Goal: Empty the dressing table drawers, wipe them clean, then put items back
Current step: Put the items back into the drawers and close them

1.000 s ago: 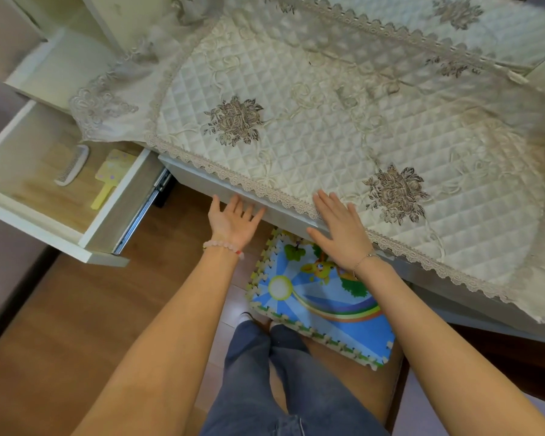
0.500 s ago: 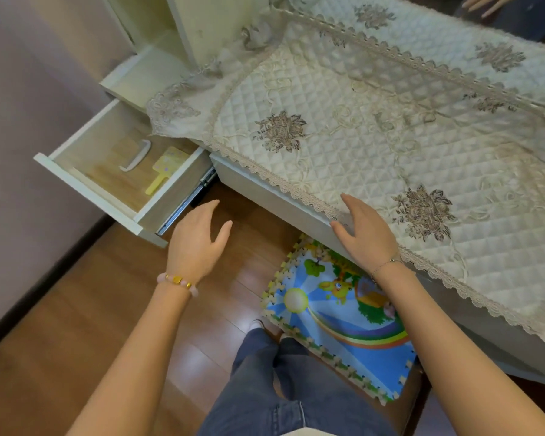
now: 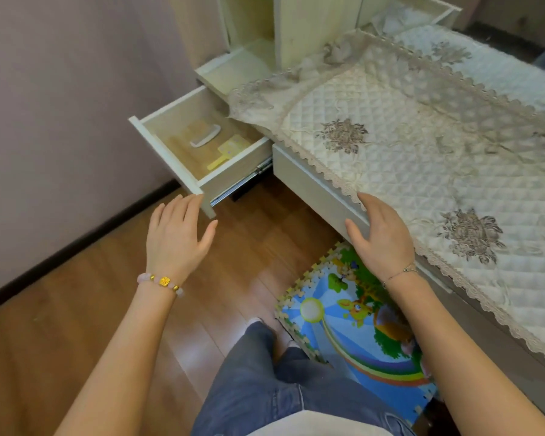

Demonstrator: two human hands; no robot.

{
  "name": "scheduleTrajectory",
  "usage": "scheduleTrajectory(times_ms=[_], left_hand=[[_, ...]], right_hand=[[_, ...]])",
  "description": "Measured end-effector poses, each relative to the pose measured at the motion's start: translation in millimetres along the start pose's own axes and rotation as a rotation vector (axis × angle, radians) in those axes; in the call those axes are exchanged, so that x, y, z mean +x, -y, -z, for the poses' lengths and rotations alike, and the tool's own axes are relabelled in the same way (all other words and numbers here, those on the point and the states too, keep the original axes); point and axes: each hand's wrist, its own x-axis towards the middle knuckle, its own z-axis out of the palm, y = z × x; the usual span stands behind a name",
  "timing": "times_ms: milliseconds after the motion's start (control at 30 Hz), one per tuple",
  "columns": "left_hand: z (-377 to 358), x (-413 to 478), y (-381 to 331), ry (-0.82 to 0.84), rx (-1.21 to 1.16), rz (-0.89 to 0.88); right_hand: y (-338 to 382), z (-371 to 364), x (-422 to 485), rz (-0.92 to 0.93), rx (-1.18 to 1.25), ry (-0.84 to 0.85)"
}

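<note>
The open drawer (image 3: pixel 202 143), holding a comb (image 3: pixel 205 137), lies just ahead of the left hand (image 3: pixel 177 234), fingers spread, empty; the right hand (image 3: pixel 381 237), open, rests farther right on the desk (image 3: pixel 315 187) edge.

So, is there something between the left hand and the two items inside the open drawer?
Only the drawer's front panel lies between. The left hand is open, just below that panel's corner, over bare floor. The white comb and the yellow paddle-shaped item lie uncovered inside the drawer, reachable from above.
</note>
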Motion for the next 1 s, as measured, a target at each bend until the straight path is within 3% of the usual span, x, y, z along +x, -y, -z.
scheduleTrajectory(times_ms=[533,1000], left_hand=[[2.3,24.4,112.3,-0.008,-0.009,0.149],[-15.3,153.4,222.6,0.086,-0.055,0.013]], right_hand=[[97.1,-52.8,66.4,0.103,-0.049,0.104],[186.9,-109.5,162.7,-0.051,-0.05,0.071]])
